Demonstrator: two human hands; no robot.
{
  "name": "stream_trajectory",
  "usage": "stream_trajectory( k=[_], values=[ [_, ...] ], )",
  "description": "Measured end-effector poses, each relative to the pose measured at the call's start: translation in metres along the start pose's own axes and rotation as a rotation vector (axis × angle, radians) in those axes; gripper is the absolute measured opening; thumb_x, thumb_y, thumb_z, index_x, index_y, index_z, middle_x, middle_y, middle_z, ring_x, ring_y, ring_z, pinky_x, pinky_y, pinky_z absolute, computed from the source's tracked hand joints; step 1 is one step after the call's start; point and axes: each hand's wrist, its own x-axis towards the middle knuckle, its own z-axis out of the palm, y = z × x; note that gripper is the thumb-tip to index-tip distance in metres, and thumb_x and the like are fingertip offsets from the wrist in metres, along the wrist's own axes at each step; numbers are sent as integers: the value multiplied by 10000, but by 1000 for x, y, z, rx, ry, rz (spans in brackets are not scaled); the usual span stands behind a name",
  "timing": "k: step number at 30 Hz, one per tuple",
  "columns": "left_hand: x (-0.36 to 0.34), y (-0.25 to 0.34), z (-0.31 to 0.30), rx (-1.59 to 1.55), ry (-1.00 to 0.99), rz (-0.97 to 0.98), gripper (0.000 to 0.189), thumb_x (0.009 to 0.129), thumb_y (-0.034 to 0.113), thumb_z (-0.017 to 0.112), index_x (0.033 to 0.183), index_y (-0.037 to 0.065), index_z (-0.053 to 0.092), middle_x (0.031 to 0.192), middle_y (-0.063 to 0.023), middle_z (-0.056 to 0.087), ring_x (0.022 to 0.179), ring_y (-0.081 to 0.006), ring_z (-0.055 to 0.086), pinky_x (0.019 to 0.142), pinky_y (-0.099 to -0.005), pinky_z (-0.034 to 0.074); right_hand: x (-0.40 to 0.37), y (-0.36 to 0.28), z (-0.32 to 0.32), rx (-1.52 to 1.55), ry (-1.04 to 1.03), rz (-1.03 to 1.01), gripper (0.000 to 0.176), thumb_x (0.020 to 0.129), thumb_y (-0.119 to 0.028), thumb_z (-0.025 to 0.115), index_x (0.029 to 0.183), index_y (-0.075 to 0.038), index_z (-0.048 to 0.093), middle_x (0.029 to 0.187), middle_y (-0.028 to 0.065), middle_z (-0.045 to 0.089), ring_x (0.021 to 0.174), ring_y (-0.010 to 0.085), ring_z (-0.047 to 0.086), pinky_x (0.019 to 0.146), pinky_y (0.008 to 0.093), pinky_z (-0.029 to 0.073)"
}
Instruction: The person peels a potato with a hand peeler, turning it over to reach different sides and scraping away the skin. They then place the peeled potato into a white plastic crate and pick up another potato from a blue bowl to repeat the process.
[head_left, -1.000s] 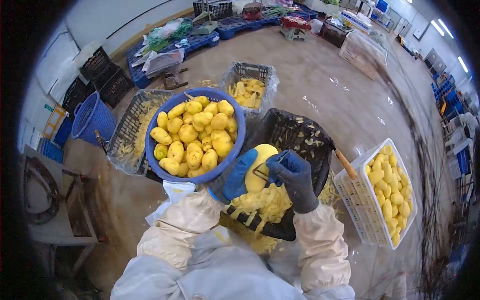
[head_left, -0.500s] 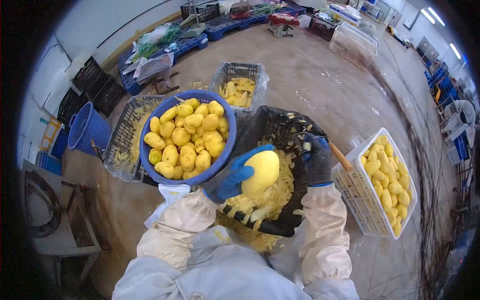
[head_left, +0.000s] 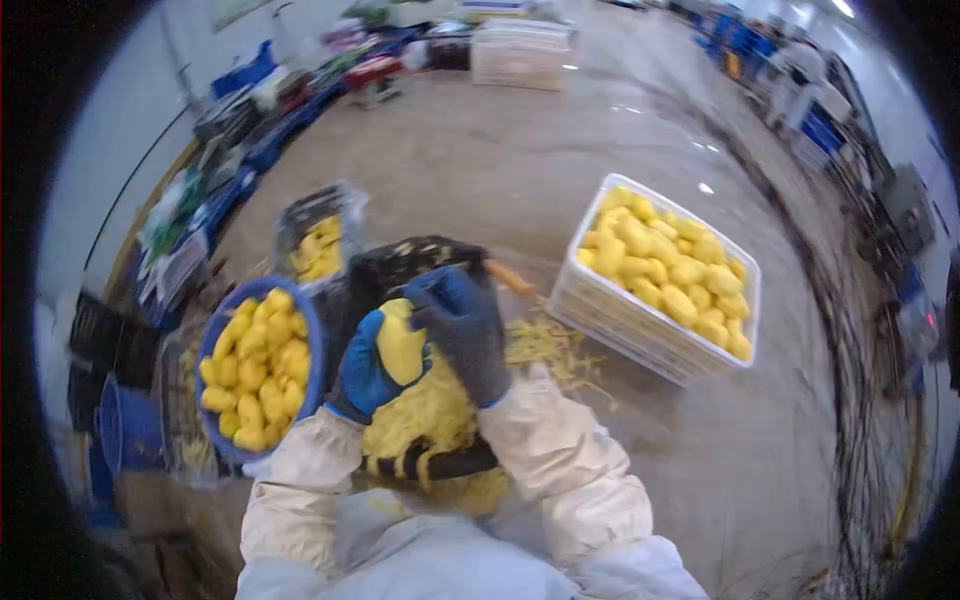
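Note:
My left hand (head_left: 363,372), in a blue glove, grips a peeled yellow potato (head_left: 401,342) over a black crate (head_left: 400,268) full of peelings. My right hand (head_left: 462,322), in a dark glove, rests against the top of the potato; the peeler it held in the earlier frames is hidden by the fingers. A heap of yellow peelings (head_left: 425,415) lies in the crate just below both hands. The picture is blurred by head movement.
A blue basin (head_left: 310,345) of potatoes sits to the left. A white crate (head_left: 600,312) of peeled potatoes stands to the right. A mesh basket (head_left: 322,238) with pieces is behind. Peelings litter the wet concrete floor. Pallets and crates line the far wall.
The view has swung to the right. My right hand has come back from the crate's far side onto the potato. The left hand still holds the potato.

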Motion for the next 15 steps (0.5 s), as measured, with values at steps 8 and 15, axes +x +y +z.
stream_trajectory(
  k=[8, 15],
  values=[
    [144, -78, 73, 277, 82, -262, 406, 917, 421, 562, 1152, 91, 576, 1017, -127, 653, 912, -300, 628, 806, -474, 516, -2, -44, -37, 146, 99, -111, 128, 883, -113, 657, 954, -14, 617, 735, 25, 636, 638, 60, 575, 626, 206, 459],
    [225, -167, 109, 258, -65, -383, 375, 925, 377, 571, 1153, 79, 561, 1025, -92, 647, 907, -233, 640, 765, -406, 541, 1, -72, -79, 190, 241, -140, 143, 880, -94, 664, 979, -2, 618, 760, 35, 636, 652, 54, 570, 600, 200, 463]
  ],
)
